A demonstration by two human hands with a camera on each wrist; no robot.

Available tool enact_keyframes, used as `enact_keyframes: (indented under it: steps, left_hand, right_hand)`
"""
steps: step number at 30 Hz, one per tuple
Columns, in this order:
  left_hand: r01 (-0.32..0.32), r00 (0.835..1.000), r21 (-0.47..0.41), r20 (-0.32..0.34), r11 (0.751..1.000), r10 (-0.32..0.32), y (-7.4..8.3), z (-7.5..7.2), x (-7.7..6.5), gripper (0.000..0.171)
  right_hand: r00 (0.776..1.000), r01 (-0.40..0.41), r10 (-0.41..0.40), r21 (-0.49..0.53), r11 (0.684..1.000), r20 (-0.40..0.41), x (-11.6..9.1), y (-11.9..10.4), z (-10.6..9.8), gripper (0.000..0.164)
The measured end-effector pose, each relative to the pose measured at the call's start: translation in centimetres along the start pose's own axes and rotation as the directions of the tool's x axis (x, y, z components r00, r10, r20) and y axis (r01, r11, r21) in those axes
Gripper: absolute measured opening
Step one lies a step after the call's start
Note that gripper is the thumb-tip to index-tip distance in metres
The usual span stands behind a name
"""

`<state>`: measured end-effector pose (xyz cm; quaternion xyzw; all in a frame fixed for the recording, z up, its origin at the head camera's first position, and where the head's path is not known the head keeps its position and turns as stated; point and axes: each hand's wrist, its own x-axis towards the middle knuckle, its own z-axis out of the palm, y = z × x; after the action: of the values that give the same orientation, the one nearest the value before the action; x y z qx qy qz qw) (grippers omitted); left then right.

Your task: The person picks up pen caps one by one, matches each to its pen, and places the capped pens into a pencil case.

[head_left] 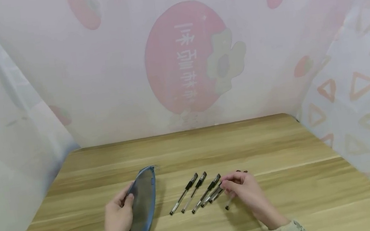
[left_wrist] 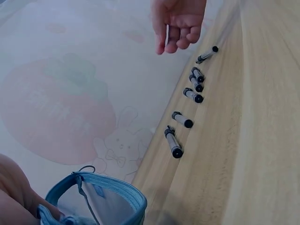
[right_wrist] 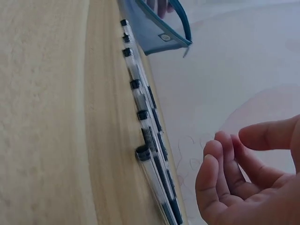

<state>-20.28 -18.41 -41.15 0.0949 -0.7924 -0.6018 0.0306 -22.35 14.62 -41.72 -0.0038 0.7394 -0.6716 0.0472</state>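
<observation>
In the head view my left hand [head_left: 118,214] grips a blue zip pouch [head_left: 143,201] by its side, thumb on the near face. The pouch's mouth gapes in the left wrist view, its blue rim [left_wrist: 124,187] rounded out. Several gel pens with clear barrels and black grips lie slanted in a row on the table, among them the leftmost pen [head_left: 183,194]. Over the right end of the row is my right hand [head_left: 245,189], fingers loosely bent with nothing between them. Close below it lies the rightmost pen [right_wrist: 157,180], partly covered by the hand in the head view.
The wooden table [head_left: 280,146] runs back to a pale curtain [head_left: 114,82] printed with strawberries. Similar printed cloth [head_left: 359,80] hangs along the right side, and another pale sheet [head_left: 7,154] along the left.
</observation>
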Motion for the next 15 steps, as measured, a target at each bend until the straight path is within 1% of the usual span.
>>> enact_keyframes:
  steps: [3,5,10,12,15]
  left_hand:
    - [0.009,1.000,-0.021,0.006,1.000,-0.009,0.1,0.4,-0.2,0.042]
    - [0.014,1.000,-0.028,0.003,1.000,-0.014,0.0,0.6,-0.3,0.042]
    - [0.027,1.000,-0.040,0.004,0.999,-0.026,-0.3,1.1,-0.3,0.041]
    - [0.031,1.000,-0.047,0.004,0.998,-0.031,-0.4,1.2,-0.3,0.041]
    - [0.036,0.999,-0.053,-0.001,0.998,-0.037,-0.5,1.2,-0.2,0.041]
  right_hand:
    - [1.000,0.009,-0.008,-0.054,0.999,0.018,0.4,-0.8,0.7,0.021]
    - [0.999,0.013,-0.011,-0.070,0.997,0.032,0.9,-1.4,1.4,0.026]
    - [1.000,0.018,-0.018,-0.022,1.000,0.023,2.6,-2.3,3.5,0.038]
    - [1.000,0.001,0.000,-0.044,0.999,0.025,3.2,-2.5,4.4,0.044]
    - [0.999,-0.040,0.044,-0.111,0.993,0.032,3.7,-2.6,5.6,0.054]
